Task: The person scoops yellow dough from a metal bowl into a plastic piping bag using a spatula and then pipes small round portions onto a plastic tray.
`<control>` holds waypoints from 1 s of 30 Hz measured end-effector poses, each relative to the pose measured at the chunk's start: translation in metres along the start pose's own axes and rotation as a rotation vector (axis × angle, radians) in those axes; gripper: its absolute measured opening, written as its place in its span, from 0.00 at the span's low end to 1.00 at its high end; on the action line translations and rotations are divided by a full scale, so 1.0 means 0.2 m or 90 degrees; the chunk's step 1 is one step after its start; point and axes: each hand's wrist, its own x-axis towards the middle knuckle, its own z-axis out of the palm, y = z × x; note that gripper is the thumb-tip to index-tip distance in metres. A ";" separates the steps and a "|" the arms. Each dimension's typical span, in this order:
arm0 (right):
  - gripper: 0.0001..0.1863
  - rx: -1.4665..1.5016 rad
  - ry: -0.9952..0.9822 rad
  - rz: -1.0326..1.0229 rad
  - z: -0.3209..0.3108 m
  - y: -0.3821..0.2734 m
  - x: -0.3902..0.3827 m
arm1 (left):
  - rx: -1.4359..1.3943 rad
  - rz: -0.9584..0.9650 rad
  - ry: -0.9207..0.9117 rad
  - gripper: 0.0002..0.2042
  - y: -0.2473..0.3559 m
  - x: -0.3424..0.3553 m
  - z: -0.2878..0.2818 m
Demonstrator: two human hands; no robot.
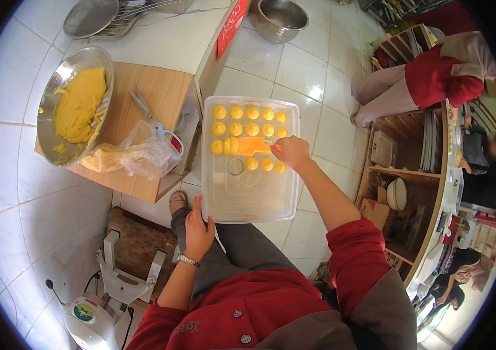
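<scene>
My right hand (293, 150) grips an orange spatula (251, 146) over a translucent plastic tray (248, 198). Rows of small yellow dough mounds (252, 112) cover the tray's upper part, and more dough lies at the spatula's left end. My left hand (200, 232) is at the tray's lower left corner, index finger stretched up alongside it; whether it touches the tray is unclear. On a wooden board (166, 81) at the left are a steel bowl (49, 116) of yellow dough, scissors (145, 104) and a crumpled plastic bag (134, 154).
A steel bowl (279, 17) stands on the tiled floor. A white machine (87, 324) is at lower left. Wooden shelving (405, 151) lines the right, where a person in red (435, 79) bends and other people (467, 271) work. A counter with a strainer (90, 17) is at top left.
</scene>
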 end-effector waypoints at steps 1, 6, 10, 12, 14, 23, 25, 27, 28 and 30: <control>0.16 0.000 0.000 0.001 0.00 0.00 0.00 | 0.000 0.001 -0.001 0.31 0.00 0.00 0.00; 0.15 0.027 0.023 -0.011 0.01 0.00 0.00 | 0.004 0.007 0.000 0.32 0.00 0.01 0.00; 0.15 0.038 0.009 -0.015 0.02 -0.04 0.00 | 0.027 0.004 -0.001 0.33 -0.02 0.01 0.00; 0.15 0.035 0.002 -0.024 0.02 -0.05 0.01 | 0.025 0.003 -0.001 0.34 -0.02 0.02 0.00; 0.15 0.035 0.002 -0.025 0.02 -0.06 0.02 | 0.027 0.008 0.008 0.34 -0.02 0.02 0.00; 0.16 0.049 0.009 -0.036 0.03 -0.05 0.02 | 0.015 0.002 0.028 0.35 -0.03 0.03 0.00; 0.16 0.056 0.007 -0.037 0.04 -0.04 0.02 | 0.018 0.005 0.030 0.35 -0.03 0.03 0.00; 0.16 0.081 0.012 -0.035 0.05 -0.04 0.02 | 0.016 0.000 0.023 0.35 -0.03 0.02 0.00; 0.16 0.081 0.012 -0.035 0.05 -0.05 0.02 | 0.017 0.000 0.024 0.35 -0.03 0.02 0.00; 0.17 0.110 0.002 -0.035 0.06 -0.06 0.02 | 0.015 0.003 0.024 0.35 -0.04 0.03 -0.01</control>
